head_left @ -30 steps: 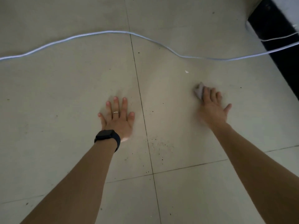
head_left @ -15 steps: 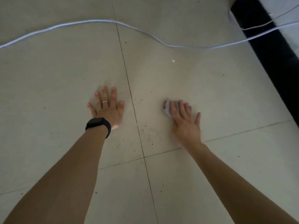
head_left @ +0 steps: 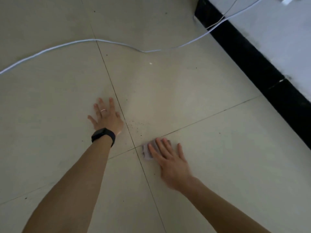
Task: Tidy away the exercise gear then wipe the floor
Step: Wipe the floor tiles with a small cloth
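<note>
My right hand lies flat with straight fingers on a small pale cloth, pressing it onto the beige tiled floor just right of where the tile joints cross. Most of the cloth is hidden under the fingers. My left hand rests palm down on the tile to the left of the joint, fingers spread, a ring on one finger and a black watch on the wrist. A scatter of dark crumbs lies between the two hands.
A white cable snakes across the floor beyond the hands and runs up to the right. A black skirting strip below a pale wall borders the floor on the right. A small white speck lies near the cable.
My right hand has dragged the cloth toward me and leftward, from the far right tile to the joint crossing. The left hand has stayed planted. The view has shifted.
</note>
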`<state>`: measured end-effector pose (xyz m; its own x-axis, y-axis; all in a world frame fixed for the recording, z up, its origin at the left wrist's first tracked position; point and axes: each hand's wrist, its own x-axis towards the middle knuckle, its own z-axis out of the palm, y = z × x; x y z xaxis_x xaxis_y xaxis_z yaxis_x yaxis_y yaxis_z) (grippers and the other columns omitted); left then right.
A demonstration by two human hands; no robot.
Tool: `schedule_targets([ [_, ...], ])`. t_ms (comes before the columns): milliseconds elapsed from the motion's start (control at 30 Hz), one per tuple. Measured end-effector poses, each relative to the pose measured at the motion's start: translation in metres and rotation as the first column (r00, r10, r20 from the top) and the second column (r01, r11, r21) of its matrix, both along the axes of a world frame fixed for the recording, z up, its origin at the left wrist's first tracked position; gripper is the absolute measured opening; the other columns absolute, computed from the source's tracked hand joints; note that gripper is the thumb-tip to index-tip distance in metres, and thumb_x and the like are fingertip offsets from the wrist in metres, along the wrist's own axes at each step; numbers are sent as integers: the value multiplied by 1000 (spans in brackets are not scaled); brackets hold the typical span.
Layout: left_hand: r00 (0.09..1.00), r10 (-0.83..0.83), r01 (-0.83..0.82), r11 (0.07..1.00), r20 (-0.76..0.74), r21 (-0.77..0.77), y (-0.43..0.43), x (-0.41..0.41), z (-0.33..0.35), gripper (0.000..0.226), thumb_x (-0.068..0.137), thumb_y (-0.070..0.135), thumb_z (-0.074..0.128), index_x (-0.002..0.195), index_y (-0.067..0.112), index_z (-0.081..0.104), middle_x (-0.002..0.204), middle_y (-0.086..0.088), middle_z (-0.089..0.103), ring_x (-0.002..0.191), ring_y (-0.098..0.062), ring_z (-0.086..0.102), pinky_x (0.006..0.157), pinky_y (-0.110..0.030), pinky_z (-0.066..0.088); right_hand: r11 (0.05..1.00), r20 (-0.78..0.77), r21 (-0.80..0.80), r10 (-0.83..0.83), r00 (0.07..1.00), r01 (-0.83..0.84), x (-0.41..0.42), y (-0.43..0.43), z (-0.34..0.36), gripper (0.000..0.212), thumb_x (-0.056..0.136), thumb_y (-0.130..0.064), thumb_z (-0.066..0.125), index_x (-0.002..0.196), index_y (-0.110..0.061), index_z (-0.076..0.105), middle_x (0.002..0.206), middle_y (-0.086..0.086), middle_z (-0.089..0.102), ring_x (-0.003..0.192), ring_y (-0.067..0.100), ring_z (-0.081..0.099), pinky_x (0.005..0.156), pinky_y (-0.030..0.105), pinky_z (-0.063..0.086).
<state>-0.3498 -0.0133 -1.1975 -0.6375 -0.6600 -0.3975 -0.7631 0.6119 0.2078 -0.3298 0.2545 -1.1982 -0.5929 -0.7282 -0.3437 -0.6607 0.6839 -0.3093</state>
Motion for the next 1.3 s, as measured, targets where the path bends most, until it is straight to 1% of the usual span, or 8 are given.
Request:
schedule_targets([
  [133, 947, -276, 276, 961, -165, -24, 98, 52, 0, 59, 105, 42, 24, 156, 39, -4, 165, 2, -16, 152, -21, -13, 121, -52, -4, 962, 25, 11, 274, 962, -274, 8, 42, -2, 83, 93, -13, 35, 151, -46, -13, 162, -14, -20, 148, 12, -24, 115, 53, -20],
  [367, 889, -458, 450, 882, -28, -138, 144, 89, -31, 54, 100, 49, -1, 154, 44, -11, 162, 14, -16, 151, -9, -11, 119, -58, -6, 926, -43, 66, -370, 928, 372, -10, 101, -2, 80, 86, -17, 28, 156, -40, -4, 164, -10, -14, 145, 9, -22, 117, 60, -4],
  [600, 898, -437, 440, 894, 57, -85, 153, 84, -19, 53, 102, 47, 0, 150, 44, -23, 160, 12, -28, 149, -11, -20, 118, -56, -15, 999, -112, -19, 41, 993, -44, 74, 159, -15, 81, 80, -18, 39, 154, -43, 20, 163, -6, 20, 150, 17, 16, 115, 58, 10],
  [767, 875, -453, 475, 872, 172, -120, 160, 80, -13, 54, 102, 43, -1, 153, 37, -20, 163, 4, -22, 151, -18, -16, 118, -59, -10, 797, -11, 89, -599, 801, 598, 71, 184, -2, 83, 84, -15, 31, 155, -43, 0, 162, -11, -16, 149, 12, -19, 116, 60, -8],
  [867, 846, -500, 531, 822, 182, -206, 185, 81, -7, 57, 105, 37, 12, 156, 34, -13, 163, -5, -23, 151, -27, -16, 117, -63, -7, 863, 9, -10, -505, 863, 505, 148, 191, -4, 82, 76, -22, 28, 155, -40, 21, 165, -5, 10, 151, 18, 3, 117, 62, 9],
  [967, 704, -710, 695, 689, 3, -206, 255, 106, 1, 65, 102, 37, 34, 156, 40, -1, 166, -6, -9, 152, -30, -7, 117, -62, -5, 953, -27, -16, -302, 953, 301, 226, 230, -13, 79, 77, -23, 41, 152, -44, 28, 162, -5, 25, 149, 19, 22, 113, 56, 15],
  [1100, 368, -927, 925, 373, -66, -77, 388, 177, 0, 69, 91, 49, 44, 155, 42, 18, 166, -3, 10, 152, -31, 11, 115, -69, 11, 901, -39, 26, -431, 902, 432, 292, 315, -7, 77, 78, -22, 43, 151, -44, 32, 162, -5, 27, 149, 19, 25, 115, 55, 15],
  [1300, -24, -998, 998, -26, -52, 50, 539, 263, -5, 70, 90, 65, 33, 154, 48, 9, 166, 5, -11, 152, -27, -7, 109, -76, 3, 477, 0, 78, -878, 478, 876, 417, 433, 1, 84, 78, -14, 42, 155, -43, 21, 165, -9, 15, 152, 15, 10, 118, 54, 12],
])
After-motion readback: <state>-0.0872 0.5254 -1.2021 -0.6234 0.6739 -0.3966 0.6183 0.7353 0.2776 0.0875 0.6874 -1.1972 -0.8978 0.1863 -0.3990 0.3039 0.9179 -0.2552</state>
